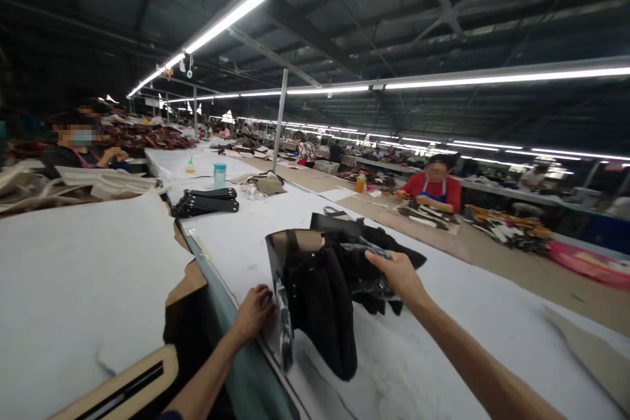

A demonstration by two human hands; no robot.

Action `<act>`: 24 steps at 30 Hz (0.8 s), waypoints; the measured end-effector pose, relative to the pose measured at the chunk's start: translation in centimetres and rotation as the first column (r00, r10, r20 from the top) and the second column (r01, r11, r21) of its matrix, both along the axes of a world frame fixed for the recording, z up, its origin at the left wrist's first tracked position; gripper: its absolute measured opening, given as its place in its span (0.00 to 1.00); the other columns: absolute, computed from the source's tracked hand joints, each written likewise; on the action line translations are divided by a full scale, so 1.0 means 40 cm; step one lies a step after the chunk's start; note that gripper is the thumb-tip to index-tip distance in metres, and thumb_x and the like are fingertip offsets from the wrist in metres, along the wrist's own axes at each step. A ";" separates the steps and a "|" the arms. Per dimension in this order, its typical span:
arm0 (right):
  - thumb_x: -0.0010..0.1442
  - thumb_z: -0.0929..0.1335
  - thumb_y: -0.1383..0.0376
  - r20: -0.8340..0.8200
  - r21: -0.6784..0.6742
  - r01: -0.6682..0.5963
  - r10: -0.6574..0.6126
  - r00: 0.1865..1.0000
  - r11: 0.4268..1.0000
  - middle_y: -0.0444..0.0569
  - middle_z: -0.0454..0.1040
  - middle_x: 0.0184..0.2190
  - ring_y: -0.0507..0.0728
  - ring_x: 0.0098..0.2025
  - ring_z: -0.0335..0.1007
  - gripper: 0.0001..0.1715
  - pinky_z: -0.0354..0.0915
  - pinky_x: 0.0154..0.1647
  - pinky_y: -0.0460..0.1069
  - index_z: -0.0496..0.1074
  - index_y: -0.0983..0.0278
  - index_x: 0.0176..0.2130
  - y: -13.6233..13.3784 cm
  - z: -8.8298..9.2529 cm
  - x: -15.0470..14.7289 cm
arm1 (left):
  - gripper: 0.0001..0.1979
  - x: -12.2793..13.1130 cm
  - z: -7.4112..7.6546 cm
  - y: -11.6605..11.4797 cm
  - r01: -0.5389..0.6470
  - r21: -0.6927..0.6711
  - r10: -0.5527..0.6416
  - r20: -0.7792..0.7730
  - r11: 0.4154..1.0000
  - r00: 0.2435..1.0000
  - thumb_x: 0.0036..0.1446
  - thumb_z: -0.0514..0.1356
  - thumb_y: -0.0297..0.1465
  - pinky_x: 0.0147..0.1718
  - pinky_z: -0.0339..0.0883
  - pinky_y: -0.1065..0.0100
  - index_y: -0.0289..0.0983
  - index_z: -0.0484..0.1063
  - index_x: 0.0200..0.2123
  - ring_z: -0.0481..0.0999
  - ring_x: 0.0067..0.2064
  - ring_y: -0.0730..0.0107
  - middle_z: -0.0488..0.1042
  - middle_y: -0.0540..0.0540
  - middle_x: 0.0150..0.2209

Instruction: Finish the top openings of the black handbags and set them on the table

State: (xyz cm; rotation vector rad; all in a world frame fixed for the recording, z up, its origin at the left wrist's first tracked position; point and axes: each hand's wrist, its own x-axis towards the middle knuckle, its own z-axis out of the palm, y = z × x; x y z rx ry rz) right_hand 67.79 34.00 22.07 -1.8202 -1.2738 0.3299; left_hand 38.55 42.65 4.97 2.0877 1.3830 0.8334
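I judge the step as handling the black bag (322,315) over the white surface (418,361), my right hand (399,272) gripping a plastic-wrapped strap (357,247), my left hand (256,310) curled near the surface's edge, its hold unclear; the next move calls for a steady right grip.

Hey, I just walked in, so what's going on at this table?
Someone's right hand grips a plastic-wrapped part of a black bag over a white-topped table. Their left hand is beside the bag's left edge; whether it touches is unclear. Farther along lie stacked black strips, and a co-worker in red sits across to the right.
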 end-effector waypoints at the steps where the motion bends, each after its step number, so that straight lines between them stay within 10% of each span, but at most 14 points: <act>1: 0.45 0.65 0.50 -0.002 -0.002 -0.001 0.001 1.000 1.000 0.40 0.61 0.12 0.50 0.17 0.56 0.21 0.52 0.18 0.45 0.68 0.66 0.19 -0.058 -0.012 0.005 | 0.09 -0.006 0.016 -0.005 0.036 -0.034 -0.036 -0.001 0.999 0.999 0.44 0.56 0.26 0.46 0.59 0.68 0.35 0.73 0.31 0.68 0.45 0.64 0.70 0.44 0.43; 7: 0.44 0.66 0.48 -0.139 0.009 0.157 -0.154 0.978 0.988 0.43 0.69 0.15 0.55 0.22 0.65 0.23 0.60 0.22 0.47 0.73 0.66 0.25 -0.322 -0.188 0.047 | 0.12 -0.033 0.102 -0.164 -0.034 -0.140 0.038 0.024 0.990 0.999 0.50 0.51 0.31 0.39 0.63 0.65 0.32 0.73 0.27 0.72 0.36 0.61 0.73 0.43 0.29; 10: 0.45 0.65 0.47 -0.232 -0.030 0.155 -0.158 0.960 0.987 0.44 0.69 0.15 0.57 0.23 0.67 0.26 0.63 0.23 0.47 0.75 0.66 0.31 -0.358 -0.260 0.059 | 0.23 -0.006 0.130 -0.323 -0.047 -0.184 0.095 0.265 0.982 0.959 0.57 0.43 0.41 0.39 0.64 0.66 0.32 0.71 0.37 0.72 0.39 0.60 0.74 0.42 0.35; 14: 0.44 0.65 0.46 -0.235 -0.059 0.051 -0.064 0.970 0.997 0.45 0.72 0.17 0.59 0.25 0.70 0.27 0.66 0.26 0.49 0.75 0.66 0.31 -0.349 -0.263 0.047 | 0.27 0.076 0.166 -0.483 0.130 -0.204 -0.003 0.527 0.970 0.850 0.49 0.56 0.42 0.41 0.63 0.67 0.33 0.63 0.50 0.71 0.42 0.60 0.72 0.41 0.44; 24: 0.45 0.64 0.45 -0.113 0.107 0.087 -0.075 0.991 0.990 0.53 0.70 0.48 0.66 0.52 0.62 0.39 0.62 0.51 0.57 0.64 0.63 0.51 -0.455 -0.278 0.096 | 0.21 0.185 0.215 -0.451 -0.201 -0.203 0.237 0.172 0.958 0.956 0.42 0.53 0.22 0.42 0.61 0.68 0.33 0.64 0.44 0.70 0.43 0.63 0.72 0.43 0.39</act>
